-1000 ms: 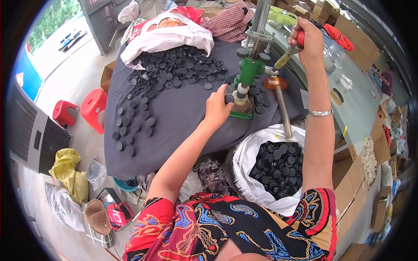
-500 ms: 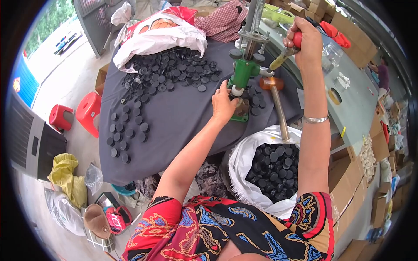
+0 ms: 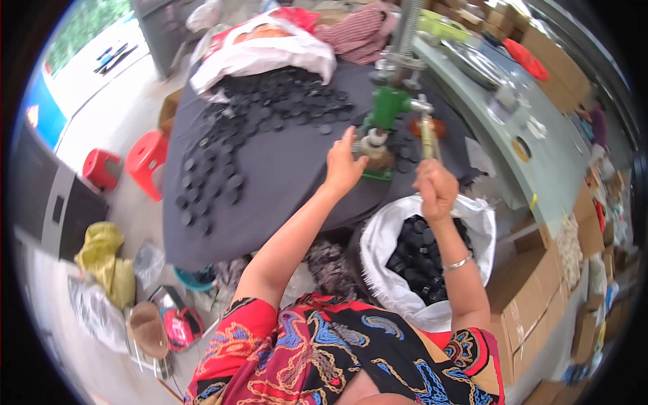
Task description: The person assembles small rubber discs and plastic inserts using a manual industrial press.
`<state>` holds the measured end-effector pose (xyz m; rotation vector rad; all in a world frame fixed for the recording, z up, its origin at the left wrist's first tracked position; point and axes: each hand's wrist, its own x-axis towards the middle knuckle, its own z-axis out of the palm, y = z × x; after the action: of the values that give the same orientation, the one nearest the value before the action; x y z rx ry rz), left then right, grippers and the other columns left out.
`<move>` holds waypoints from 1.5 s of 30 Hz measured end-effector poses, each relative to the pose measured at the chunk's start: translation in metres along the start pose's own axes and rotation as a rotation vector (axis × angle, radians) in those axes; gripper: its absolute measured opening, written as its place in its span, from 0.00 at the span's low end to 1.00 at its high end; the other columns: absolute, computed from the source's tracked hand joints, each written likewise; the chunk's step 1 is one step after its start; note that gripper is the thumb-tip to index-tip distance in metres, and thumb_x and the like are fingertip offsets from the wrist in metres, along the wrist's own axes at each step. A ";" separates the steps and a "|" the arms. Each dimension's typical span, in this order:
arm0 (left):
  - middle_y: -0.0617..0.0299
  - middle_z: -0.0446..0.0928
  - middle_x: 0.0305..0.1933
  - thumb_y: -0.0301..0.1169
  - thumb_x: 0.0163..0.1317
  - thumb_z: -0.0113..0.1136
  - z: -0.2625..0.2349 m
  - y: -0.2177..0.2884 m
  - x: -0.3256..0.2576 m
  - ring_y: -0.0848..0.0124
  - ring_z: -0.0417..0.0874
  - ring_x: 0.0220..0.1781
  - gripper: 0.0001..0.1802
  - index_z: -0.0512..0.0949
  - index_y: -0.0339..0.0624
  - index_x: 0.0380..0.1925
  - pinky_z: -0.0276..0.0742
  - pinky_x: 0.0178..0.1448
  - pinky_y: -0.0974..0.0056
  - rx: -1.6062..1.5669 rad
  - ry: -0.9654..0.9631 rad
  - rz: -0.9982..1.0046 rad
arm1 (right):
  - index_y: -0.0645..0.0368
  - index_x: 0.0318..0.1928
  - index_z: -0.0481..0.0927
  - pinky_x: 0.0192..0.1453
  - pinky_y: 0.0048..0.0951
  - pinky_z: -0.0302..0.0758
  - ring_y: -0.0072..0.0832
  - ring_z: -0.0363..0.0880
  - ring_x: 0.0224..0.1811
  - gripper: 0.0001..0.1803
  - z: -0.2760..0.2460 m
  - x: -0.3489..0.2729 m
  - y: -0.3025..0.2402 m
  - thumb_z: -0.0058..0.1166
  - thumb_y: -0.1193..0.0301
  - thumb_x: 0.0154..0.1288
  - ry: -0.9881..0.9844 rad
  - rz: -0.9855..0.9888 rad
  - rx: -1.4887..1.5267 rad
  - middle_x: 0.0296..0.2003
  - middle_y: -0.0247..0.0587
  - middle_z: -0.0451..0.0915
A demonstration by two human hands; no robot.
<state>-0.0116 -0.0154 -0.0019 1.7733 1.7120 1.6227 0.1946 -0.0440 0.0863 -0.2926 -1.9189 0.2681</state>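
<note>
A green hand press (image 3: 387,109) stands at the right side of the cloth-covered table. My right hand (image 3: 437,187) is closed around its lever (image 3: 427,138), which now points down toward me. My left hand (image 3: 345,163) rests at the press base, thumb and fingers apart beside the white die (image 3: 375,138). Whether a cap sits under the die cannot be made out. Many round black caps (image 3: 270,104) spread over the dark cloth to the left. A mallet with an orange head (image 3: 440,128) lies behind the lever, partly hidden.
A white sack (image 3: 375,246) of black caps stands below my right forearm. Another white and red sack (image 3: 270,54) lies at the table's far side. Red stools (image 3: 146,162) are at left, a grey-green table (image 3: 533,155) and cardboard boxes (image 3: 530,304) at right.
My right hand has pulled the lever from high up down toward me, and the press's upper part has come down. My left hand stays at the base. The view has shifted slightly.
</note>
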 end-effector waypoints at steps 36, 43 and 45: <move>0.53 0.78 0.37 0.21 0.43 0.67 -0.154 -0.027 -0.083 0.54 0.79 0.39 0.21 0.76 0.39 0.41 0.76 0.44 0.56 0.313 0.227 -0.021 | 0.59 0.27 0.71 0.23 0.25 0.66 0.22 0.65 0.16 0.13 -0.042 0.199 0.050 0.48 0.66 0.67 0.279 0.561 0.488 0.19 0.34 0.69; 0.51 0.79 0.40 0.24 0.44 0.68 -0.032 0.022 -0.005 0.54 0.78 0.45 0.31 0.69 0.40 0.52 0.75 0.48 0.54 0.057 -0.024 0.051 | 0.62 0.25 0.72 0.22 0.26 0.69 0.25 0.68 0.15 0.14 -0.054 0.194 0.051 0.53 0.66 0.64 0.261 0.561 0.525 0.17 0.40 0.72; 0.51 0.79 0.40 0.24 0.45 0.68 -0.010 0.019 0.005 0.54 0.78 0.46 0.33 0.68 0.40 0.54 0.75 0.49 0.53 0.055 -0.079 0.028 | 0.62 0.25 0.72 0.22 0.27 0.69 0.25 0.68 0.14 0.14 -0.053 0.194 0.050 0.53 0.67 0.64 0.258 0.557 0.549 0.17 0.41 0.73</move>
<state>-0.0090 -0.0229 0.0190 1.8682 1.7200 1.5081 0.1803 0.0691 0.2588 -0.4587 -1.4090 1.0517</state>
